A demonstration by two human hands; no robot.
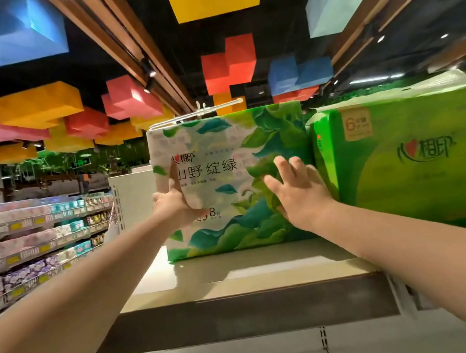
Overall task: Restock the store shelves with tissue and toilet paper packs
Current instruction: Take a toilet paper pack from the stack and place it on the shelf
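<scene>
Hands apart, left hand (175, 206) and right hand (298, 190) flat-fingered against leafy tissue pack (223, 154) on top shelf (238, 270)

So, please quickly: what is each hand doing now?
Left hand: open, fingers straight, pressing the leaf-print tissue pack.
Right hand: open, fingers spread, pressing the same pack.

Tissue pack (234, 176) showing glossy printed plastic wrap; green pack (413, 161) looking shinier; shelf (238, 267) showing smooth, matt painted metal.
</scene>
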